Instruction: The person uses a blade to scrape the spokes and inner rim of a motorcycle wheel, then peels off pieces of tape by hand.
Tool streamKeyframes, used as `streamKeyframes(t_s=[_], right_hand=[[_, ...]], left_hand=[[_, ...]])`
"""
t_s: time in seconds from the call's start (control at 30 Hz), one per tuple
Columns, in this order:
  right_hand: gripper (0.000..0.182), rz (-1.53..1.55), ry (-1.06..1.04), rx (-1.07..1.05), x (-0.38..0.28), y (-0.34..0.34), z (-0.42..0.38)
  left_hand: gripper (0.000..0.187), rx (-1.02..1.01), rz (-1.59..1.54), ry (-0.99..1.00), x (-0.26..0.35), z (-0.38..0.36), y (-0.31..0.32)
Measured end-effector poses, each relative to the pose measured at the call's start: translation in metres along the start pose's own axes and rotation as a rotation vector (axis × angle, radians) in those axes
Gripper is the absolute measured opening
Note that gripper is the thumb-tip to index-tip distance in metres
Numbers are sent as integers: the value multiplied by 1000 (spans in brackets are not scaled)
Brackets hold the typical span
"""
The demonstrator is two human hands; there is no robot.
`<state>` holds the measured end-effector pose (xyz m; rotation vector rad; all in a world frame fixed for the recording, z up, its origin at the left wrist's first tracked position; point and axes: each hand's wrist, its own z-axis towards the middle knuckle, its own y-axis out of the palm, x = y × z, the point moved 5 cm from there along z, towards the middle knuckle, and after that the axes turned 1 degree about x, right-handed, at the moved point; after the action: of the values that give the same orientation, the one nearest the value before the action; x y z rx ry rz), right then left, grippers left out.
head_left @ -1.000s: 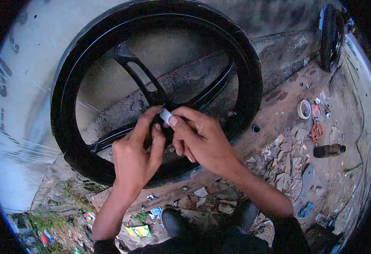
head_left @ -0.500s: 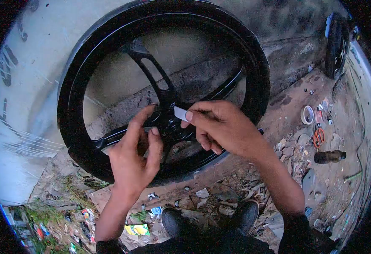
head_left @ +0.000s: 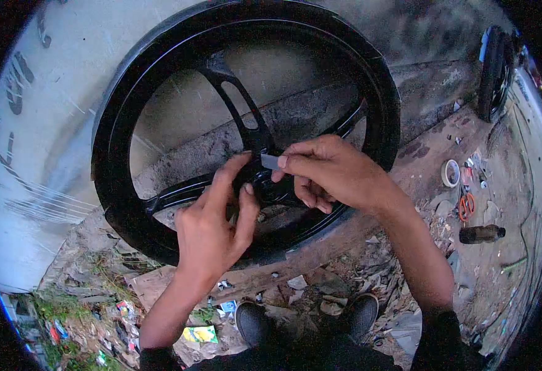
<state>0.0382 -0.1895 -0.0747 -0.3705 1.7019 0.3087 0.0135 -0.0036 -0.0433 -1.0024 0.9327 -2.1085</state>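
At the hub: my right hand [head_left: 333, 173] pinches a small pale strip of tape [head_left: 270, 162] between thumb and forefinger, held against the centre of the black wheel [head_left: 370, 105].
Right grip: pressed together on the strip; the other fingers curl loosely beneath, at about 6 o'clock of the pinch.
Left hand [head_left: 215, 232]: forefinger stretched up toward the hub, its tip just beside the strip at 9 o'clock of it; thumb raised alongside. Fingers spread, holding nothing; I cannot tell whether the fingertip touches the spoke.
Wheel: upright, leaning against a pale wall [head_left: 48, 123], its lower rim on a worn plank [head_left: 320, 247]. One slotted spoke [head_left: 237, 108] runs from the hub toward 11 o'clock; another goes toward 8 o'clock, a third toward 2 o'clock.
Strip position: at the hub's upper edge, where the 11 o'clock spoke meets it.
Ground at 3 o'clock of the wheel: a roll of tape [head_left: 450, 173], orange-handled scissors [head_left: 466, 204], a dark bottle [head_left: 481, 234] lying on its side, all well apart from my hands.
Far at 2 o'clock: a second wheel [head_left: 490, 74], upright.
At 6 o'clock: my two dark shoes [head_left: 255, 323] amid rubble and litter.
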Motion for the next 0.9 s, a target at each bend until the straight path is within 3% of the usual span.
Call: streamKeyframes(t_s=[0.27,0.37,0.9], right_hand=[[36,22,14,-22,-2,-3,-1],[36,33,37,-15,-1,-4,-1],[32,53,50,-25,1,-4,5]], left_hand=[[35,55,-5,87,4,3,6],[36,-3,-13,5,6,3,4],[41,-89,140,47,10,5,10]])
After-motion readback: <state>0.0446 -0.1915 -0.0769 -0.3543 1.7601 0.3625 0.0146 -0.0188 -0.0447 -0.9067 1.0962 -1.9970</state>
